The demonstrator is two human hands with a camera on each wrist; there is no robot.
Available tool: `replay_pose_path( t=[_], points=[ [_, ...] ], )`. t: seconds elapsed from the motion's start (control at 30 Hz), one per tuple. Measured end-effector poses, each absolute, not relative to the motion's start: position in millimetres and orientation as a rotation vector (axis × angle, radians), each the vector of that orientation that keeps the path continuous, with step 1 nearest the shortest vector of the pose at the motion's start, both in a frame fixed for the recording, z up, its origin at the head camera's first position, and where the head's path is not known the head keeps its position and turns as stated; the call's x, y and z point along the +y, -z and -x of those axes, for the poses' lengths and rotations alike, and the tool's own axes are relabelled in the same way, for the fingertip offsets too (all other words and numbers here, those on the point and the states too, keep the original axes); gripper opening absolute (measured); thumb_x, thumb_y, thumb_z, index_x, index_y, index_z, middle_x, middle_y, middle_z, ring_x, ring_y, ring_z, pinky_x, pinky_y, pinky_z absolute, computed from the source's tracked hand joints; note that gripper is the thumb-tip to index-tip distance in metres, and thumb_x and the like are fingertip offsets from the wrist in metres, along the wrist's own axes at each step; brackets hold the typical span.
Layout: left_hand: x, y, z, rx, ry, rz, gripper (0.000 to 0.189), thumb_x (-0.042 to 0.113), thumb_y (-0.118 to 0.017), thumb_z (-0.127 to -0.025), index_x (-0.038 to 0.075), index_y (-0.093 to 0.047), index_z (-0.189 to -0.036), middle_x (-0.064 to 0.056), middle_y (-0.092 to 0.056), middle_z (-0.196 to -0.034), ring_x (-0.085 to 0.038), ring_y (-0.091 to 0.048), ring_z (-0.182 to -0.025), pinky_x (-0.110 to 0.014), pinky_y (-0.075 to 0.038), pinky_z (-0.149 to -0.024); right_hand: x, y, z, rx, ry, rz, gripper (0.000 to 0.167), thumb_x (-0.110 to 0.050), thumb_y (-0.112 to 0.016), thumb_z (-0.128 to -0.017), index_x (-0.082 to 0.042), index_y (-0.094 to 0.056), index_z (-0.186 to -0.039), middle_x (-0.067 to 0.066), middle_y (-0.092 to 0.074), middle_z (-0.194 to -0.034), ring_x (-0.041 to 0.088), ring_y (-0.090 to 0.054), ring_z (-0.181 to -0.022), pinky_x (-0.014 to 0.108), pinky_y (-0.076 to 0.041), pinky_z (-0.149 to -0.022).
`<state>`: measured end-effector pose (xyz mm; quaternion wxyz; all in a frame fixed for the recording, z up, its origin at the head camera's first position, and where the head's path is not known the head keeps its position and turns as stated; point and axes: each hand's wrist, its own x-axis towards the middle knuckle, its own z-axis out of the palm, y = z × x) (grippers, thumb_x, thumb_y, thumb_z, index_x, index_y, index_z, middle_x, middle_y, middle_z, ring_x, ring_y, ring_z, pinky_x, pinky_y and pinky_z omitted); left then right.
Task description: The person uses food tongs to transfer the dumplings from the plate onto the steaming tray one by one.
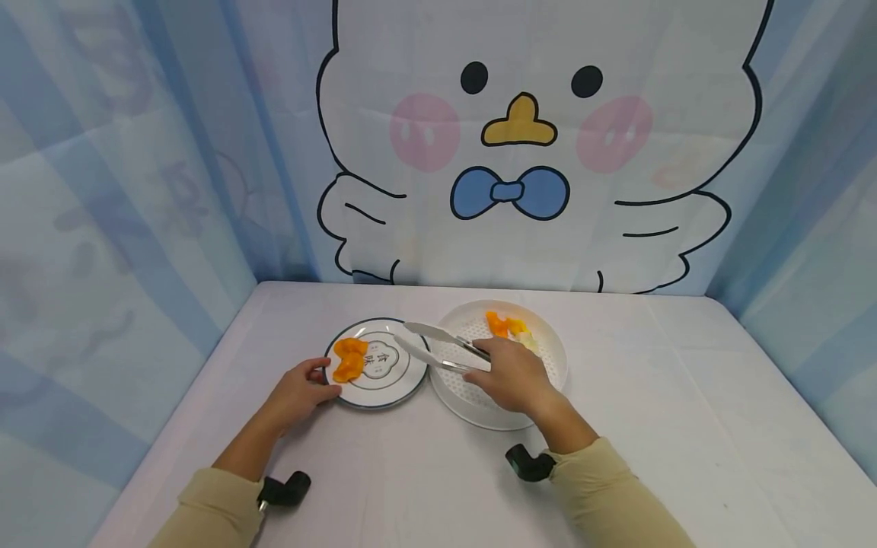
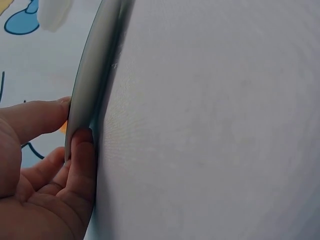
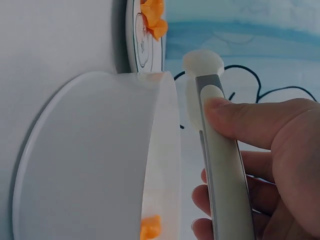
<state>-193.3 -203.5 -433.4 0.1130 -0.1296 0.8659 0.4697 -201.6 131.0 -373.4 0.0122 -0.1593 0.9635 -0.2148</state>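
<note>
My left hand (image 1: 301,396) pinches the near-left rim of a white plate (image 1: 390,392) with a dark edge line; in the left wrist view the thumb (image 2: 42,119) lies on the rim and fingers curl beneath it. Crumpled-looking orange pieces (image 1: 350,361) lie on the plate's left part. My right hand (image 1: 517,377) grips a pair of tongs (image 1: 433,332) with pale tips and metal-edged handles. The tips stand apart, over the plate's right side, with nothing between them. Below the right hand sits a round white basket (image 1: 473,415) with a dotted bottom.
Orange pieces (image 1: 496,324) and yellow pieces (image 1: 518,327) lie at the back of the basket, partly behind the right hand. Plate and basket stand side by side on a white-covered table (image 1: 685,426). A printed curtain (image 1: 514,251) hangs behind the table's far edge.
</note>
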Motion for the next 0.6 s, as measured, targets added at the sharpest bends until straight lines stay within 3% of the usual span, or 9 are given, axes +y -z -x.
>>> replay_pose_path(
  t=[0.6],
  points=[
    [-206,433,194,2.518,-1.394,0.355,0.066,0.016,-0.072,-0.092,0.002,-0.041,-0.148,-0.024,-0.046,-0.131,-0.038,-0.045,-0.112,-0.050,-0.044,-0.104,88,370,218,2.949,0.581,0.595,0.053,-0.033,-0.075,-0.090,-0.008,-0.062,-0.136,0.010,-0.063,-0.130,0.028,-0.059,-0.115,0.047,-0.047,-0.099]
  ],
)
